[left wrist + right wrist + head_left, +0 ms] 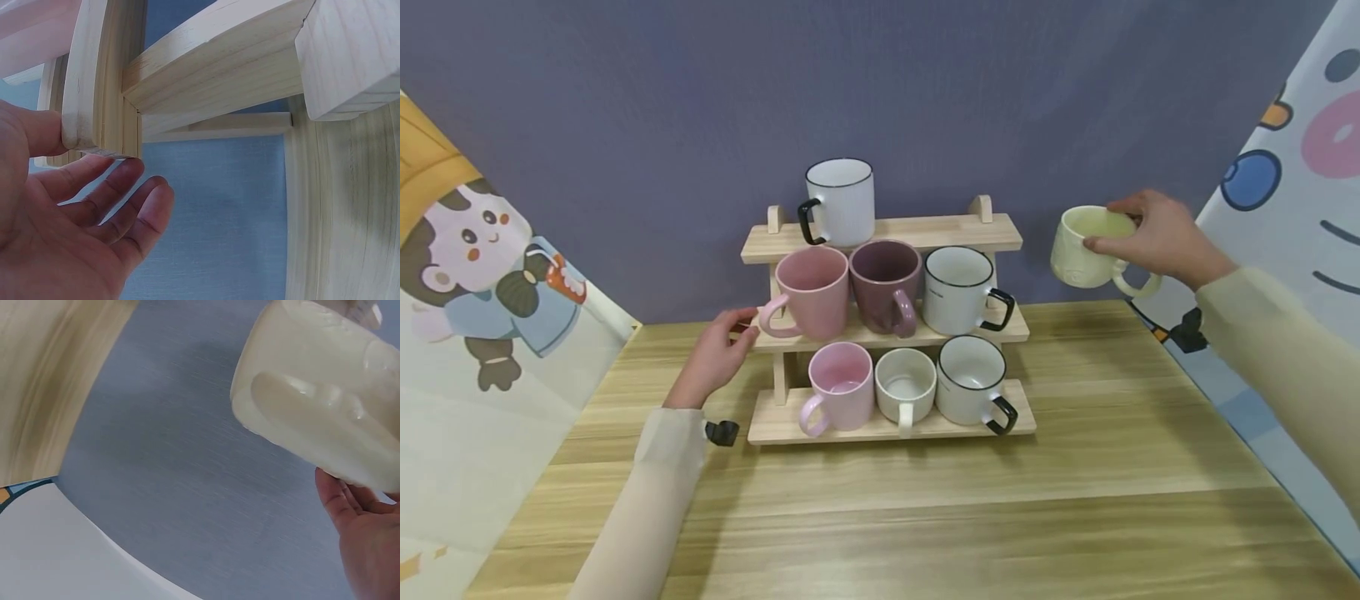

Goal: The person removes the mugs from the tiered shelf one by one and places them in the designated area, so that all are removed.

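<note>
In the head view my right hand [1172, 237] holds a pale yellow-green mug [1078, 258] by its rim, in the air right of a three-tier wooden rack [880, 432]. The mug's handle [306, 397] faces the camera in the right wrist view. My left hand [715, 358] grips the left end of the rack's middle shelf [100, 75], thumb on one side and fingers on the other. Beside that hand stands a pink mug [812, 292], followed by a mauve mug [880, 275] and a white black-rimmed mug [955, 292].
A white mug with a black handle [846, 204] stands at the top shelf's left. The lower shelf carries a light pink mug [842, 392], a cream mug [905, 387] and a white black-rimmed mug [966, 383]. A blue-grey backdrop [662, 167] rises behind the wooden table [925, 525].
</note>
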### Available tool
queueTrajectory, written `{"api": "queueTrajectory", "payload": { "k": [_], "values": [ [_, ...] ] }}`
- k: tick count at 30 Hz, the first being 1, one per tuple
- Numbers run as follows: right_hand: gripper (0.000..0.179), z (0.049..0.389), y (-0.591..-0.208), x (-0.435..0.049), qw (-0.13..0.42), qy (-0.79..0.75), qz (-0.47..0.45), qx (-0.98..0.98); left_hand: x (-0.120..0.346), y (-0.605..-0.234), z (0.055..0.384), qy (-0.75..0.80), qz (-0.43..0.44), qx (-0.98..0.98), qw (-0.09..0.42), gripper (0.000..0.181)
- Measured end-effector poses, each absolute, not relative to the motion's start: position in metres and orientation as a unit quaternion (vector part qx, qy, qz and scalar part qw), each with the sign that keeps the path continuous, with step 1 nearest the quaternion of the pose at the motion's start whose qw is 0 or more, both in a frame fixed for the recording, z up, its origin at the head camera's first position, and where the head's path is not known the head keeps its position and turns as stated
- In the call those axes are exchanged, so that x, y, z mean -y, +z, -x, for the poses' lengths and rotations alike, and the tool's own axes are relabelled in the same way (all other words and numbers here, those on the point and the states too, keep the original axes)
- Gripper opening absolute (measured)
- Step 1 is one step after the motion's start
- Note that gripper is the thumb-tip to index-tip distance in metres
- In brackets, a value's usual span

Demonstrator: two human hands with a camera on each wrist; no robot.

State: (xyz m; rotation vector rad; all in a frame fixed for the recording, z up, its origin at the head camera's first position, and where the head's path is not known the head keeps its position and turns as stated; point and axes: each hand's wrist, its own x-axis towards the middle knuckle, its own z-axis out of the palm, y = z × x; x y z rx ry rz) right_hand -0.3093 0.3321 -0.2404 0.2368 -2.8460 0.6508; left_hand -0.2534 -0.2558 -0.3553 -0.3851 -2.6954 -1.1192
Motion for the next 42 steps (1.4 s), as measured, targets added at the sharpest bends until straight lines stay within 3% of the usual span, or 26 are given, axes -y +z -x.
{"api": "queueTrajectory", "payload": {
  "k": [42],
  "values": [
    [0.084,0.326,-0.341,-0.323,0.110,0.249,-0.112,0.956,0.258,-0.358,0.256,-0.386,0.123,0.909,0.097,0.040]
  ]
}}
